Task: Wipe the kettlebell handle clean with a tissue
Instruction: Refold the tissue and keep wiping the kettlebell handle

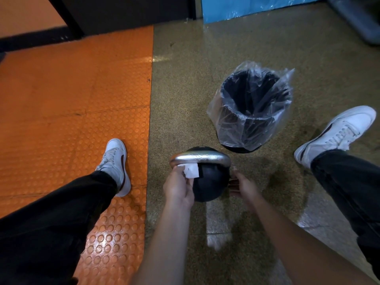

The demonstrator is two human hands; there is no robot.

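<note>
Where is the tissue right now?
In the head view, the tissue is pinched in the left hand, against the left end of the kettlebell handle.

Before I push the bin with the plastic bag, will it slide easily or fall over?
The bin looks empty inside, so it is probably light and would slide on the smooth floor. It is tall with a narrower base, so a high push might tip it. The loose bag would likely crumple, not resist.

bin (255, 108) — just behind kettlebell (209, 182)
</note>
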